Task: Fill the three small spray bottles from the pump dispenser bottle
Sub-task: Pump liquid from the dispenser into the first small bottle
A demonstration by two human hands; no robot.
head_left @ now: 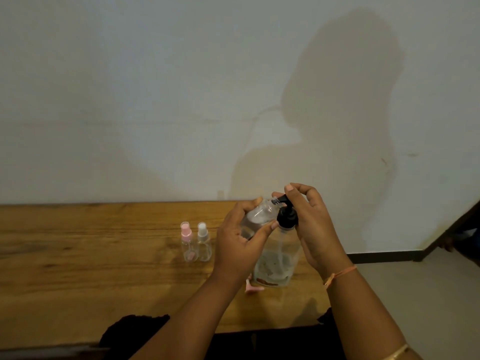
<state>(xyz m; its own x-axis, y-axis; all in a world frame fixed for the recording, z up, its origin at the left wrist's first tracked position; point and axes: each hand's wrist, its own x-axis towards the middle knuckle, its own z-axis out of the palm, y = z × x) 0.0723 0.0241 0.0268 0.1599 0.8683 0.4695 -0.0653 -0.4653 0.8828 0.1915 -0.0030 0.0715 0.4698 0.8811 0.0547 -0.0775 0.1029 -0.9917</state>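
Note:
A clear pump dispenser bottle (276,258) with a black pump head (286,216) stands on the wooden table (91,255). My left hand (239,240) grips a small clear spray bottle (261,214), tilted with its open neck at the pump's nozzle. My right hand (311,224) curls over the pump head, fingers on its top. Two capped small spray bottles stand upright to the left: one with a pink cap (187,242), one with a white cap (204,241). A pink spray cap (253,287) lies by the dispenser's base, partly hidden by my left wrist.
The table runs along a pale wall (181,100). Its right end sits near the dispenser, with grey floor (415,294) beyond. Someone else's hand and dark clothing (457,240) show at the far right edge.

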